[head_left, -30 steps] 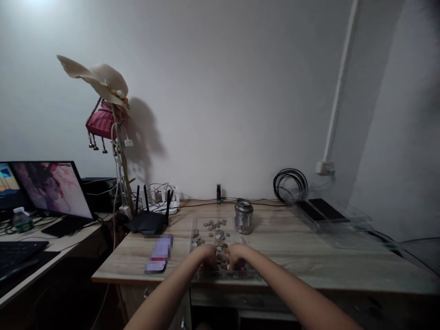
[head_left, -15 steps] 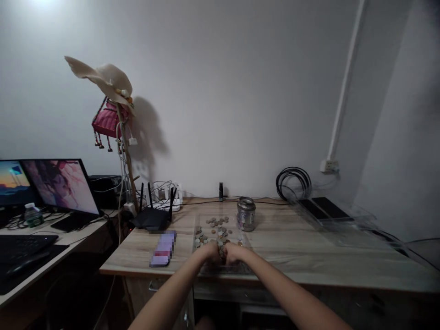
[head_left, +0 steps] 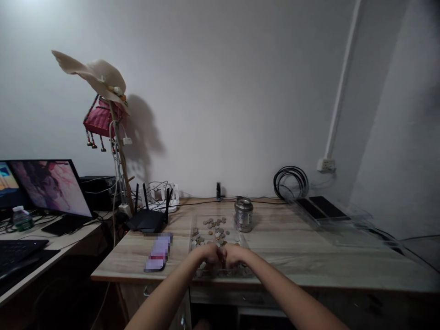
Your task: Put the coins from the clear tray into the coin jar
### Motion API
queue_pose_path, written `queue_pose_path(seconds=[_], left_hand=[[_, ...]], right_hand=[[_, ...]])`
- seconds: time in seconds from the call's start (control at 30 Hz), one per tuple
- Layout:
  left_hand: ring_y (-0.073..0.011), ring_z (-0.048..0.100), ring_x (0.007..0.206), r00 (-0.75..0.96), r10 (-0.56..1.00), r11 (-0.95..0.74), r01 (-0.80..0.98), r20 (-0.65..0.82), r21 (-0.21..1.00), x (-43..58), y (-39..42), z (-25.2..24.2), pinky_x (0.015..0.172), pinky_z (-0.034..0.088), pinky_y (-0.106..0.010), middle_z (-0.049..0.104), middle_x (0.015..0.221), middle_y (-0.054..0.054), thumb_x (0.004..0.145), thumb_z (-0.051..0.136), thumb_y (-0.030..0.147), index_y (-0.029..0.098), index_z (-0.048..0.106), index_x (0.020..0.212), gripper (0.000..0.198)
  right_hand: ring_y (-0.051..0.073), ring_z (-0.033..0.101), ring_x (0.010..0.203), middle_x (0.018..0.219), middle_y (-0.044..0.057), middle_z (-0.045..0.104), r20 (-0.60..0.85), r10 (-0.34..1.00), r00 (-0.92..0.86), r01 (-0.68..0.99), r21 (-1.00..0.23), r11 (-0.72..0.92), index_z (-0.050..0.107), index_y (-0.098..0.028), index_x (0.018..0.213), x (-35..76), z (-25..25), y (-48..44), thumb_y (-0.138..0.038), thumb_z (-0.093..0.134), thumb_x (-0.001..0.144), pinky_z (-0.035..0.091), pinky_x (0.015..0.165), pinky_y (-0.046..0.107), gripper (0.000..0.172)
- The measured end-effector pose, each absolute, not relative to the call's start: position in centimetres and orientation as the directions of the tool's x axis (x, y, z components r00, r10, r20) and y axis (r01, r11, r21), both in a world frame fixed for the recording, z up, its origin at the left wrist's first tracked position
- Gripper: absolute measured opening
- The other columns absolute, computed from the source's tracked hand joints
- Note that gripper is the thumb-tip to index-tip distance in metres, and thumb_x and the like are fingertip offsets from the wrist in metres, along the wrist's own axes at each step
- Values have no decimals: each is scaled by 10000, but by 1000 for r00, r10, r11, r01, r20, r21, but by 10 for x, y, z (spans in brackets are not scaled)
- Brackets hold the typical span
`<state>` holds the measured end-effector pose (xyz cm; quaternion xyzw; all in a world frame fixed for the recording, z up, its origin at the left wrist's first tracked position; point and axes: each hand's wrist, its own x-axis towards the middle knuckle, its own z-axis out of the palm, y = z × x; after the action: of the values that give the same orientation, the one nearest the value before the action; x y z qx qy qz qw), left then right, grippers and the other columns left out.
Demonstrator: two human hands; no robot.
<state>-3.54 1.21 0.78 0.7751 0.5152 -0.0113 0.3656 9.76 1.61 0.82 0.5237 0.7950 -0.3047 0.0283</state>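
A clear, shallow tray (head_left: 240,233) lies on the desk with many loose coins (head_left: 217,235) spread over its bottom. Over the front part of the tray, my left hand (head_left: 209,253) and my right hand (head_left: 234,253) meet almost knuckle to knuckle. Both are closed, their fingers curled inward and down. Whatever sits between the fingertips is hidden by the hands. Just behind the tray's right side stands a round metallic-looking jar (head_left: 244,215), upright.
A phone (head_left: 158,253) lies left of the tray, a black router (head_left: 148,221) behind it. At the back stand a small dark bottle (head_left: 218,191) and a cable coil (head_left: 291,182). A clear panel (head_left: 343,233) with dark slabs lies right. The desk's front edge (head_left: 144,278) is near.
The view has shifted slightly, so the scene sits further left. My hands stay together but look a little higher over the tray, and coins near its front edge now show below them.
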Motion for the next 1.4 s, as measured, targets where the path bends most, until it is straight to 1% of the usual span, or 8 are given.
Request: queue_pose_path(seconds=[0.4, 0.57, 0.67, 0.77, 1.0, 1.1, 1.27, 1.4], left_hand=[[-57, 443, 514, 575, 784, -266, 651, -233, 710, -39, 7, 1, 506, 379, -153, 566, 580, 39, 548, 569, 151, 146, 661, 748, 220], [-71, 439, 420, 375, 844, 52, 655, -384, 754, -35, 16, -9, 458, 396, -203, 496, 449, 54, 520, 593, 119, 125, 611, 571, 54], [-62, 426, 393, 262, 876, 304, 353, -405, 885, -37, 25, -14, 422, 382, -187, 450, 403, 57, 519, 624, 95, 113, 527, 479, 106], [-36, 432, 408, 266, 873, 424, 3, -410, 905, -41, 37, -11, 432, 381, -146, 457, 452, 59, 580, 621, 126, 120, 507, 554, 117], [-10, 346, 333, 411, 773, 616, -302, -484, 728, -33, 81, 8, 326, 253, -90, 396, 438, 36, 715, 461, 179, 117, 452, 578, 150], [-11, 301, 296, 473, 738, 671, -433, -482, 602, -25, 99, 14, 278, 137, -92, 385, 420, 28, 728, 428, 200, 124, 420, 553, 191], [-7, 298, 288, 574, 692, 711, -434, -438, 554, -35, 126, 18, 265, 74, -92, 418, 446, 2, 736, 411, 278, 125, 393, 526, 260], [-5, 278, 280, 605, 706, 670, -398, -369, 627, -48, 145, 10, 261, 51, -92, 432, 457, -6, 740, 392, 321, 121, 422, 555, 274]], right_hand=[[77, 473, 390, 383, -79, 436, -474, 762, -441, 862, -462, 211, 506, -149, 483, 105, 16, 21, -110, 600, 472, 409, 437, 182, 102], [96, 478, 382, 349, -68, 423, -526, 720, -454, 868, -443, 223, 472, -145, 430, 111, 19, 22, -166, 686, 408, 390, 422, 191, 216], [125, 508, 412, 365, -52, 441, -510, 731, -454, 862, -458, 216, 477, -143, 438, 116, 19, 27, -155, 679, 425, 395, 427, 210, 202], [110, 509, 432, 407, -55, 452, -436, 782, -446, 843, -499, 202, 500, -149, 506, 122, 24, 40, -171, 613, 517, 410, 449, 208, 115], [91, 517, 493, 518, -28, 549, -121, 854, -507, 555, -803, 216, 551, -125, 575, 106, 60, 86, -252, 583, 563, 435, 498, 202, 132], [97, 507, 460, 452, -30, 523, -13, 884, -467, 586, -753, 299, 513, -124, 492, 87, 66, 104, -223, 571, 569, 394, 455, 191, 139], [86, 472, 420, 440, -28, 519, 124, 888, -442, 573, -723, 386, 553, -130, 548, 70, 57, 128, -234, 468, 678, 343, 415, 177, 187], [96, 477, 472, 493, -5, 541, 207, 874, -440, 613, -642, 461, 567, -130, 574, 69, 41, 143, -250, 394, 749, 327, 447, 185, 273]])
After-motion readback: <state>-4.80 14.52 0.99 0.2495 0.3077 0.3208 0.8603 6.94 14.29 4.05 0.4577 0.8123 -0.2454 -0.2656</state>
